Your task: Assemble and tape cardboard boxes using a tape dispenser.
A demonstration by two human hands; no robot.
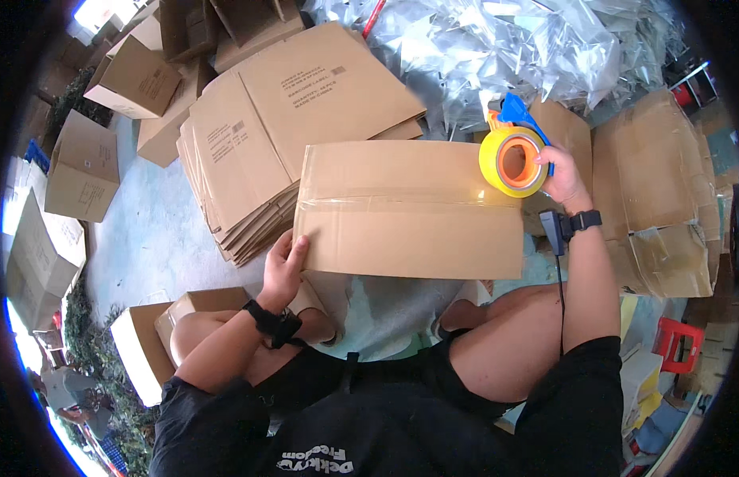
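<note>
A brown cardboard box (409, 242) is held up before me, with a strip of clear tape running along its middle seam. My left hand (285, 266) grips the box at its left edge, thumb on the near face and the other fingers hidden behind. In my right hand (562, 176) is a tape dispenser (519, 111) with a blue and orange frame, carrying a roll of yellow tape (494, 163). The roll overlaps the upper right corner of the box; whether it presses on the cardboard I cannot tell.
Beyond the box lies a stack of flattened cartons (306, 87). Clear plastic wrap (512, 48) is heaped at the back. Open boxes (83, 167) stand on the left, a large worn carton (651, 171) on the right, and a red stool (678, 345) at the lower right.
</note>
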